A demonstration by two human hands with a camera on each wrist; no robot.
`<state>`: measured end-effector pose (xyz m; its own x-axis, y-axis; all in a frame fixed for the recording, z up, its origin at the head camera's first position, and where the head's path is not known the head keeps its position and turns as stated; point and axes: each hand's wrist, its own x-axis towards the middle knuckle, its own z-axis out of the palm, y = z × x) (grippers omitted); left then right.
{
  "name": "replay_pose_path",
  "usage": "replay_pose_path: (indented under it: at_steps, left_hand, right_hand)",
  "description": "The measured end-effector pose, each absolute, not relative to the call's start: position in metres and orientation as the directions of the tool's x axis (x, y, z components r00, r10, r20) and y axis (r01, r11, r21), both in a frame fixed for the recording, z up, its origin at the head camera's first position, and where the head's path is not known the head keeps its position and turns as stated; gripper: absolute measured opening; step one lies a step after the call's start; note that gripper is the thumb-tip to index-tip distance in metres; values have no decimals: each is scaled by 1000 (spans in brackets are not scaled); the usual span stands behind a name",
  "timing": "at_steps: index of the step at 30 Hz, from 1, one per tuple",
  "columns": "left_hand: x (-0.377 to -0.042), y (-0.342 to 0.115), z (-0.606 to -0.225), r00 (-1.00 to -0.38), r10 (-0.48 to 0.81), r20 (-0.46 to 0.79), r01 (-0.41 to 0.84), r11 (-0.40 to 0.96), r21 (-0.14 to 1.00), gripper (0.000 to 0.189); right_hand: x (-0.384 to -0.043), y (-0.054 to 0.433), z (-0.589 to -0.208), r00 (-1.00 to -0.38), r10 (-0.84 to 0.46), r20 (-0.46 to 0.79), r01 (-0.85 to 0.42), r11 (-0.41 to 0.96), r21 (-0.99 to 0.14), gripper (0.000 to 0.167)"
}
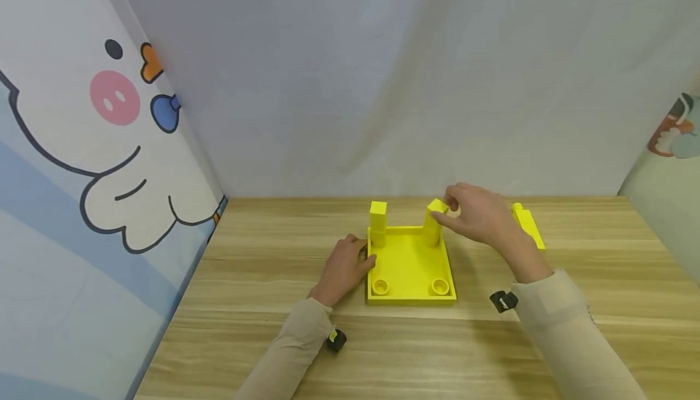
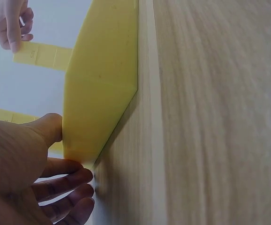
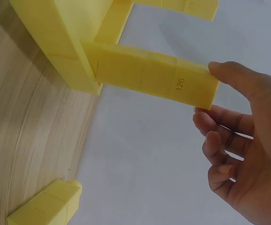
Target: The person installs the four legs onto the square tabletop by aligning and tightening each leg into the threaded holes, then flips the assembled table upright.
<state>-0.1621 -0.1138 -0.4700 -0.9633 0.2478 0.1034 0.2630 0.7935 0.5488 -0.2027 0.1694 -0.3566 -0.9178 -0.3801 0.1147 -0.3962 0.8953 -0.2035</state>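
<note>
A shallow yellow tray (image 1: 410, 266) lies on the table, with round sockets (image 1: 440, 287) at its two near corners. My left hand (image 1: 341, 269) holds the tray's left side, thumb over the wall and fingers along the outside. Two square yellow posts stand at the far corners. The left post (image 1: 378, 220) stands free of both hands. On the right post (image 3: 159, 75), which leans slightly and bears the number 126, my right hand (image 1: 481, 217) pinches the top end between thumb and fingertips. The right post's lower end is at the tray's corner.
A loose yellow post (image 1: 527, 227) with a round peg at one end lies to the right on the wooden table (image 1: 262, 266). Behind the table hangs a pale cloth (image 1: 328, 84). A printed cartoon panel (image 1: 65, 144) borders the left side.
</note>
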Motion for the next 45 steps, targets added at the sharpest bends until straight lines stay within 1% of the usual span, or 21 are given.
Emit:
replay_pose_path:
  at_steps: [6, 11, 15, 18, 30, 33, 36, 41, 45]
  left_hand:
    - [-161, -114, -470, -963, 251, 102, 265, 793, 548, 44]
    - [-162, -114, -470, -963, 250, 100, 263, 794, 548, 44]
    - [-163, -113, -470, -963, 249, 100, 263, 799, 541, 44]
    - [-163, -113, -469, -963, 249, 104, 265, 799, 540, 44]
    - [-163, -114, -471, -964, 246, 98, 260, 801, 539, 44]
    - [-163, -113, -471, -963, 249, 101, 263, 804, 534, 44]
    - [-164, -112, -472, -964, 248, 98, 261, 803, 535, 45]
    - [-165, -112, -472, -966, 244, 90, 253, 805, 536, 45]
    - [-163, -112, -471, -965, 247, 85, 253, 804, 539, 45]
  right_hand:
    - [-202, 169, -357, -927, -362, 100, -375, 906, -198, 47]
    - [-202, 170, -357, -916, -395, 66, -400, 892, -210, 55]
    - [-203, 172, -357, -895, -443, 58, -445, 873, -201, 55]
    - [-203, 171, -357, -885, -460, 72, -465, 863, -198, 51]
    - [-204, 171, -361, -900, -419, 120, -436, 875, -209, 35]
    - [-203, 170, -361, -910, -399, 113, -414, 887, -203, 37]
    - [-203, 171, -360, -915, -393, 92, -404, 892, -202, 45]
    - [-202, 172, -358, -899, -436, 45, -436, 878, -196, 58]
    - [-202, 173, -359, -886, -461, 42, -460, 865, -203, 55]
